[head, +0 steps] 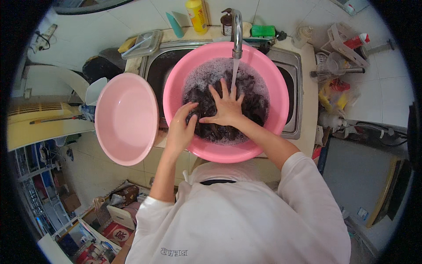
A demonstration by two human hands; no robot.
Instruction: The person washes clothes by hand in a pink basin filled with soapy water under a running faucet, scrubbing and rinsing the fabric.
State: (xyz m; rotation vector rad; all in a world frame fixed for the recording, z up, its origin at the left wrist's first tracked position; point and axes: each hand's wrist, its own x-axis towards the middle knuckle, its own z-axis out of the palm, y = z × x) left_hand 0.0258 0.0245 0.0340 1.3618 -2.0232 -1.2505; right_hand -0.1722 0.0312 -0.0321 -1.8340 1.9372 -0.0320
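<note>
A large pink plastic basin (280, 95) sits over the steel sink, holding sudsy water and dark cloth (254, 105). Water runs into it from the chrome faucet (237, 33). My right hand (226, 105) lies spread, palm down, on the wet dark cloth near the stream, its fingertips at the suds. At the basin's left side, my left hand (184, 123) hovers over the rim and the cloth's edge, fingers apart and curved, gripping nothing that I can see. A smaller pale pink basin (127, 118), with nothing in it, is left of the large one.
Behind the sink (298, 76) stand a yellow bottle (196, 16), a teal tube (174, 25), a dark pump bottle (226, 23) and a green sponge (263, 31). A clear plastic container (145, 44) is at the back left. A white rack (346, 44) with a red-capped container is at right.
</note>
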